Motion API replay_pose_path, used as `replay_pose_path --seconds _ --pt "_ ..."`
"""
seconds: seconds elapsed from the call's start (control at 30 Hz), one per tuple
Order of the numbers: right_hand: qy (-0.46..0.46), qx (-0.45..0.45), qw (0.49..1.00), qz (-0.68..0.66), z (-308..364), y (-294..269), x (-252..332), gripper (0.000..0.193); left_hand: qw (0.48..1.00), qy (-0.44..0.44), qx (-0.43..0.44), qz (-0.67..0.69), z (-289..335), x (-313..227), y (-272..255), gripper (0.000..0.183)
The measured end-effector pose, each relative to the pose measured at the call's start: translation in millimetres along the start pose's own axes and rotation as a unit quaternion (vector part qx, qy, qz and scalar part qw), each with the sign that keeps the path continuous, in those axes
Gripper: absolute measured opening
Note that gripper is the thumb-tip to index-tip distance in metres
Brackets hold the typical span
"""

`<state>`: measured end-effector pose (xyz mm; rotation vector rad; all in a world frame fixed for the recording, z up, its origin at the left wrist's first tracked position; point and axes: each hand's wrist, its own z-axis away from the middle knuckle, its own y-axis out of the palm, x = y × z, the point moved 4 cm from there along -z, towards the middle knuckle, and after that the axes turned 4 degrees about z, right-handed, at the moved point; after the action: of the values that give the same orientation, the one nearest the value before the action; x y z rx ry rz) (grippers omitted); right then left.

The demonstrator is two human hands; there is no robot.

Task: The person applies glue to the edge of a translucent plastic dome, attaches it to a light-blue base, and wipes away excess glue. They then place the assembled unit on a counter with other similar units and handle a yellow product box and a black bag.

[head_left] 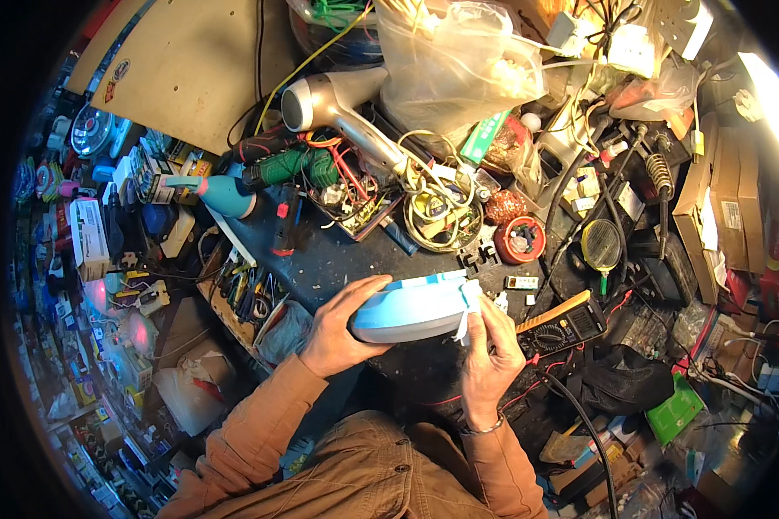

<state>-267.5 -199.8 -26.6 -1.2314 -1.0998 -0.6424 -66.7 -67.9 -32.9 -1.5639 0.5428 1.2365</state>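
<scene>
A rounded, light-blue and grey plastic device is held in front of my body, over the dark worktop. My left hand is wrapped round its left end, thumb along the top and fingers beneath. At the other end, my right hand pinches a thin white strip that hangs beside the casing. The underside and what my right fingertips cover are hidden. Just right of my right hand lies a yellow-and-black multimeter. Behind the device are small black parts and a round red tin.
A silver hair dryer and a coil of pale cable crowd the far side. Pliers and screwdrivers fill a tray at left. A black cable runs down the right side, near a spring-type iron holder.
</scene>
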Motion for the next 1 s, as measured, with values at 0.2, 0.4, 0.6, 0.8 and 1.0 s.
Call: replay_pose_path --seconds 0.2,0.4,0.6,0.8,1.0 --pt "-0.15 0.021 0.981 0.125 11 -3 24 0.03 0.991 0.042 0.002 -0.125 -7 -34 4 0.089" --pt "-0.263 0.056 0.949 0.162 23 13 62 0.028 0.982 0.068 0.022 -0.174 -23 -52 9 0.084" --pt "-0.056 -0.022 0.998 0.003 13 -8 33 0.02 0.991 0.035 0.034 -0.123 -23 -56 12 0.102" --pt "0.087 -0.027 0.988 -0.126 11 -5 0 0.022 0.998 -0.024 0.042 -0.036 -18 -39 6 0.107" --pt "0.119 -0.044 0.985 -0.116 -5 -6 -17 0.023 1.0 -0.015 0.014 -0.013 -5 -18 9 0.103"
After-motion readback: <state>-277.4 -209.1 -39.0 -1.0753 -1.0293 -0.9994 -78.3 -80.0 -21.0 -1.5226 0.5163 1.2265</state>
